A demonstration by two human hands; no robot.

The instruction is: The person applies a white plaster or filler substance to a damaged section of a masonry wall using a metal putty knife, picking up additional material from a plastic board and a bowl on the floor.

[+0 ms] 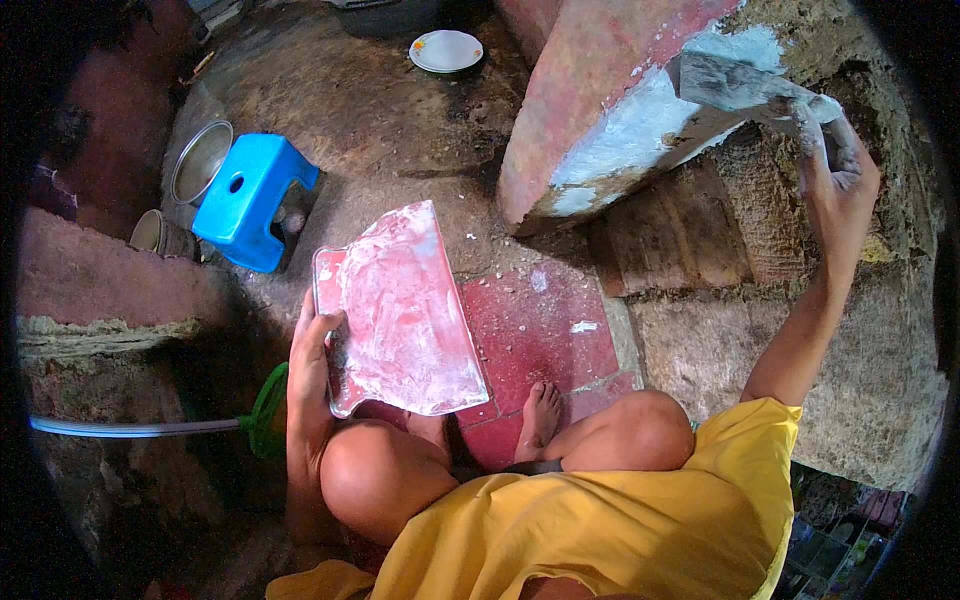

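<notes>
My left hand (pixel 312 350) grips the left edge of a pink board (pixel 395 305) smeared with white paste, held above my knees. Raised at the upper right, my right hand (pixel 830 160) has its fingers closed round a grey flat scraper (pixel 725 85). The scraper's blade lies against a sloped pink masonry ledge (pixel 540 120), over a band of fresh white paste (pixel 615 140). The paste has an uneven edge, with rough bare material below and to the right of it. White residue coats the fingers of my right hand.
A blue plastic stool (pixel 240 190), a metal basin (pixel 200 160) and a bucket (pixel 150 232) stand at left. A white plate (pixel 445 52) lies at the back. A green loop (pixel 262 400) with a pale tube is at lower left. Red tiles (pixel 540 330) with crumbs lie between stepped masonry sides.
</notes>
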